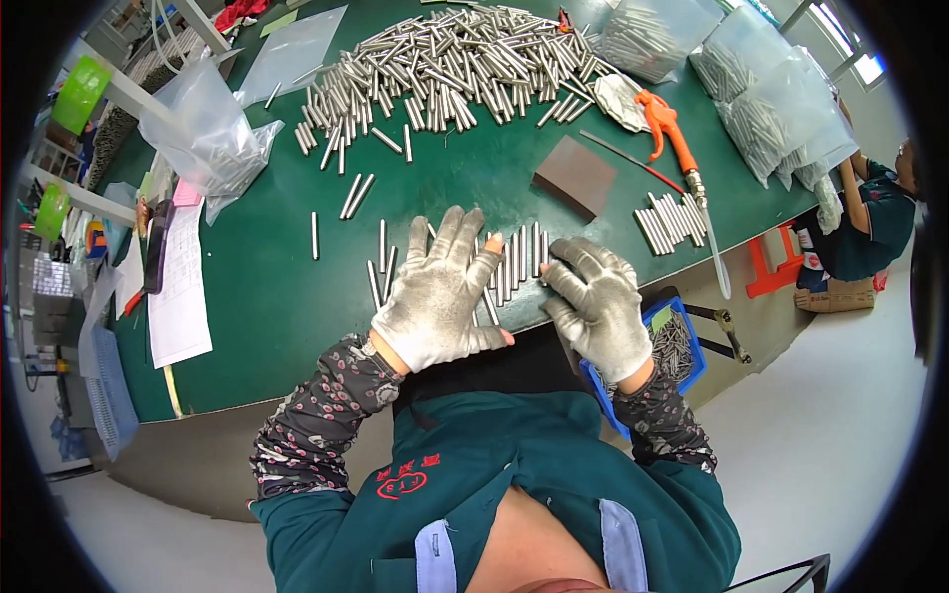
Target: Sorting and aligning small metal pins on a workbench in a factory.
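Note:
A row of short steel pins (515,263) lies on the green table in front of me. My left hand (440,292), in a worn grey-white glove with bare fingertips showing, rests flat over the row's left part, fingers stretched and thumb apart. It hides some of the pins beneath it. At the row's right end, my right hand (600,304), gloved too, lies with fingers apart and slightly bent, its fingertips beside the last pin. Nothing shows gripped in either hand. A few loose pins (374,284) lie just left of my left hand.
A large heap of pins (445,64) covers the far table. Right of centre are a brown block (575,178), an orange air gun (667,133) and another pin row (669,224). Bags of pins (766,109) stand far right. A blue bin (692,371) sits below the edge; a co-worker (865,212) is at right.

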`<state>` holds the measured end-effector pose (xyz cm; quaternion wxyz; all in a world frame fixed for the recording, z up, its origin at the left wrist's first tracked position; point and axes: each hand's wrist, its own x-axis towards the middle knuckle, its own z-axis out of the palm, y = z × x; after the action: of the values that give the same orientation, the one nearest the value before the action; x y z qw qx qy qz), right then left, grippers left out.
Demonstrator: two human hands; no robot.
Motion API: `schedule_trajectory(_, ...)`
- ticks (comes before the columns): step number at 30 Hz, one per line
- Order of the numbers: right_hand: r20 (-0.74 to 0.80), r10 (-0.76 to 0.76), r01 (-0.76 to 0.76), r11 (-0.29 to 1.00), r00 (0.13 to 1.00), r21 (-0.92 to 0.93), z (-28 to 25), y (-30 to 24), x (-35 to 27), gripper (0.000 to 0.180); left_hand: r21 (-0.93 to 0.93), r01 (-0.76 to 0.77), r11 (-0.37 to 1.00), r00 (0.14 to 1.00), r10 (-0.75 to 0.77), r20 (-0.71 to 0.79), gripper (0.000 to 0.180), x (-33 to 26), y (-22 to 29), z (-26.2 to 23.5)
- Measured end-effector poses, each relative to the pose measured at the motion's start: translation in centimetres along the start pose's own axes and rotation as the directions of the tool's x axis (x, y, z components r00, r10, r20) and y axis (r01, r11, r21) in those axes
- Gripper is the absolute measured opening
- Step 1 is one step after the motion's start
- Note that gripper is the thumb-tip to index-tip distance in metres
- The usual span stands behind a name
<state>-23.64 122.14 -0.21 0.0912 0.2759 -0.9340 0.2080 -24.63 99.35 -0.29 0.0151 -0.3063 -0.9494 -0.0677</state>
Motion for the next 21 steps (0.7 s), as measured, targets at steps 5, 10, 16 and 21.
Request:
schedule_trajectory(5, -0.075, -0.023, 0.035, 0.984, 0.997, 0.173, 0.1, 1.2, 1.4, 0.058, -0.165, -0.099, 0.981, 0.975, 0.063, -0.214, 0.112, 0.7, -0.1, 1.2)
schedule_trajectory(10, 0.008, -0.14, 0.135, 0.971, 0.99, 0.198, 1.1, 1.3, 2.5, 0.076, -0.21, -0.041, 0.977, 0.951, -0.026, -0.307, 0.107, 0.1, -0.2, 0.3)
schedule_trajectory(16, -0.003, -0.133, 0.131, 0.97, 0.991, 0.204, 1.2, 0.5, 2.8, 0.074, -0.093, 0.178, 0.98, 0.976, -0.188, -0.108, 0.097, -1.7, -0.9, -0.8)
schedule_trajectory(21, -0.066, -0.126, 0.134, 0.982, 0.99, 0.136, 0.7, -0.4, 3.3, 0.055, -0.191, 0.082, 0.978, 0.96, -0.129, -0.249, 0.044, -1.9, -0.4, -1.3)
